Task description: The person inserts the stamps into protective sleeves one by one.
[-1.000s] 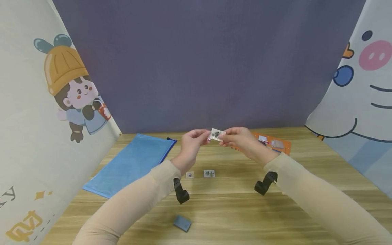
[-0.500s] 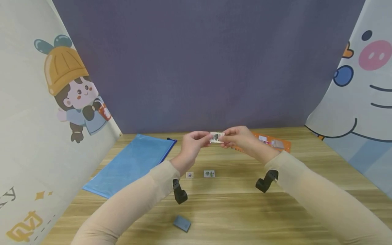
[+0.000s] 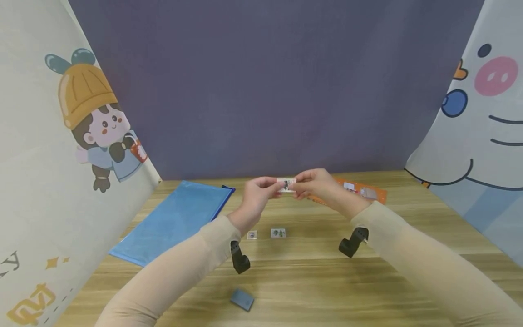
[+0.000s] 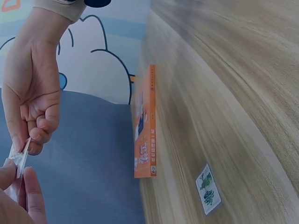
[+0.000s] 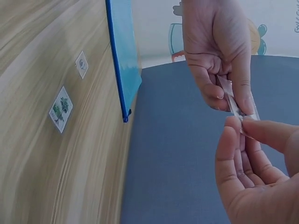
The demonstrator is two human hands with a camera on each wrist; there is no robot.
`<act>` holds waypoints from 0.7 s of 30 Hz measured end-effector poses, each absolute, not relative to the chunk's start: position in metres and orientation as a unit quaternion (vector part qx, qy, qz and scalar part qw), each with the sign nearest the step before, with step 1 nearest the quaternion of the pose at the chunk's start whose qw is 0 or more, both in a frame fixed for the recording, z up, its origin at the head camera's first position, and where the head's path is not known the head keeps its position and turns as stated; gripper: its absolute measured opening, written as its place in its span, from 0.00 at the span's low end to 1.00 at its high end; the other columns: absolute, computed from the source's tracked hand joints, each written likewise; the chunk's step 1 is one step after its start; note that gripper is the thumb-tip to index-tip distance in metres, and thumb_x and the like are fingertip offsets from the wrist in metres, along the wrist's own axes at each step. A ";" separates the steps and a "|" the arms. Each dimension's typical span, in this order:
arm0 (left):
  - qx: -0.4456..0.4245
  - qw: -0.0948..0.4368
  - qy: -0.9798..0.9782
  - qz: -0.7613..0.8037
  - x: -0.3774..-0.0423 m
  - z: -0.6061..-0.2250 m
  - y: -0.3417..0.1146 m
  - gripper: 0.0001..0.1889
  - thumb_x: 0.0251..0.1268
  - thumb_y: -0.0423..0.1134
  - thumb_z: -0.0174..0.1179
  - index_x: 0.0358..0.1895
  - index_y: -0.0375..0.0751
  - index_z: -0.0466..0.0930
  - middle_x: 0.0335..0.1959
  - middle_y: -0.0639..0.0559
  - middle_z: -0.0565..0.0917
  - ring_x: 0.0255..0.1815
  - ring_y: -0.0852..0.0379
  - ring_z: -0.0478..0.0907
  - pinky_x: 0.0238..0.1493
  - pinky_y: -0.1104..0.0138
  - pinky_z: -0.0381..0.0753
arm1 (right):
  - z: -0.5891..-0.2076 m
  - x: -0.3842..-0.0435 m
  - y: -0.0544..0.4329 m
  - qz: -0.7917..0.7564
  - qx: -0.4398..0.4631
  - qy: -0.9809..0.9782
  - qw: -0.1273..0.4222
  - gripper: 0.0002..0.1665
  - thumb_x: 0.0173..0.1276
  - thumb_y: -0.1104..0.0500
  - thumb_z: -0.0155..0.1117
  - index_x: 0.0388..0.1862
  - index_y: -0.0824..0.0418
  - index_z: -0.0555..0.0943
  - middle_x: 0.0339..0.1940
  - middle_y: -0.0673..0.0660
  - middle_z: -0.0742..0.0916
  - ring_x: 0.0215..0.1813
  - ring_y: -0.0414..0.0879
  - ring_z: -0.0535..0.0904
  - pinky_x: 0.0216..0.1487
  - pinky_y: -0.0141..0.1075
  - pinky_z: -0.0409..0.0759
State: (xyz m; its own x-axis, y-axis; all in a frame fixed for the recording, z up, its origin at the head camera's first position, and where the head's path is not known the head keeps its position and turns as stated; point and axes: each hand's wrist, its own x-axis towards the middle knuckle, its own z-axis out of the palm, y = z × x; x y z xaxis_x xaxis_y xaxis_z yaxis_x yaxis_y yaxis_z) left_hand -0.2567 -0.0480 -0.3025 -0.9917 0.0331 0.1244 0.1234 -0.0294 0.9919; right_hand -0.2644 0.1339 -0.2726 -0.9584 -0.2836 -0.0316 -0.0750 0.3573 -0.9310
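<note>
Both hands are raised over the far part of the table, meeting at a small white stamp [image 3: 286, 185] with a dark picture. My left hand [image 3: 256, 197] pinches its left end between thumb and fingers. The right end is pinched by my right hand [image 3: 316, 184]. In the right wrist view, a clear plastic sleeve [image 5: 226, 86] shows around the stamp, between the fingertips of both hands. Below them on the table lie a stamp with green trees [image 3: 278, 233] and a smaller square one [image 3: 252, 235].
A blue zip pouch [image 3: 175, 222] lies at the left. Partly behind the right hand is an orange book or box [image 3: 376, 194]. A small grey-blue flat block [image 3: 242, 299] sits near the front of the wooden table [image 3: 310, 281]. A dark cloth [image 3: 261, 91] hangs behind.
The stamp, tilted a second ago, is now level, and the hands have drawn slightly closer together around it. The things on the table have stayed put.
</note>
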 end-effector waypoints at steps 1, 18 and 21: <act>-0.055 0.032 -0.696 -0.715 -0.257 -0.302 -0.048 0.12 0.61 0.34 0.67 0.45 0.30 0.82 0.43 0.40 0.85 0.35 0.50 0.86 0.43 0.67 0.87 | -0.274 -0.265 0.134 -0.559 -0.108 0.816 0.093 0.21 0.64 0.55 0.69 0.50 0.67 0.79 0.38 0.58 0.88 0.40 0.48 0.86 0.51 0.43 0.85; -0.046 0.044 -0.684 -0.727 -0.259 -0.309 -0.041 0.12 0.59 0.33 0.68 0.43 0.27 0.83 0.39 0.39 0.86 0.26 0.59 0.83 0.38 0.68 0.87 | -0.282 -0.267 0.143 -0.575 -0.130 0.802 0.095 0.19 0.70 0.59 0.62 0.51 0.73 0.78 0.33 0.55 0.87 0.36 0.45 0.84 0.44 0.38 0.87; -0.048 0.040 -0.687 -0.724 -0.259 -0.309 -0.040 0.13 0.59 0.34 0.68 0.43 0.28 0.83 0.39 0.39 0.86 0.25 0.62 0.83 0.40 0.67 0.88 | -0.283 -0.268 0.142 -0.578 -0.132 0.799 0.096 0.19 0.70 0.59 0.62 0.51 0.73 0.78 0.32 0.54 0.87 0.36 0.46 0.84 0.43 0.37 0.87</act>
